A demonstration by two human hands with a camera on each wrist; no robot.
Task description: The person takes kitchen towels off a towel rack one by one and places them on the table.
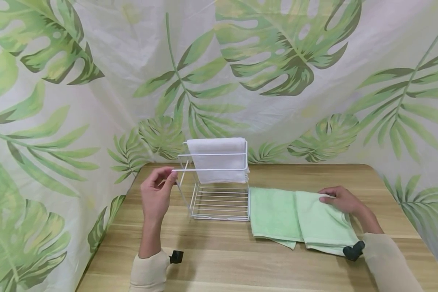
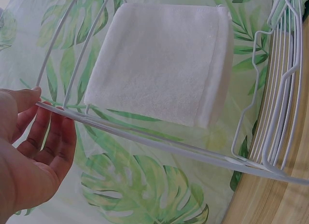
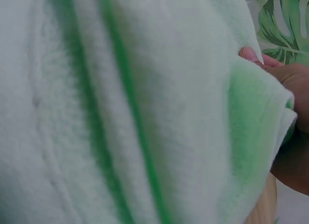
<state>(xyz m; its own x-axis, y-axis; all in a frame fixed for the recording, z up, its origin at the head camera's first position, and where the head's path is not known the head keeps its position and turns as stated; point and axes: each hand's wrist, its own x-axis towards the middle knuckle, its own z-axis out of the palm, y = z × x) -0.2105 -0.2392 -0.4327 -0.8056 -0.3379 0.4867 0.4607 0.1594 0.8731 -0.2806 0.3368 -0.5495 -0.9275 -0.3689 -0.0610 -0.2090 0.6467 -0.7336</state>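
A white wire rack (image 1: 219,219) stands on the table with slatted bars at its base and rails at the top. My left hand (image 1: 156,196) pinches the front left corner of its top rail between thumb and fingers, as the left wrist view confirms at the rail (image 2: 159,143). Over the rack's rear top rail hangs a folded white towel (image 1: 217,147). Right of the rack lies a light green towel (image 1: 277,213), its right part folded in layers. My right hand (image 1: 341,199) grips this towel's far right edge, thumb on top. Green folds (image 3: 178,89) fill most of the right wrist view.
The wooden table (image 1: 222,263) has rounded far corners. Behind it hangs a leaf-patterned cloth (image 1: 113,36), which also runs down the left side. A small black device (image 1: 177,256) sits on the left sleeve, and another black device (image 1: 354,250) on the right.
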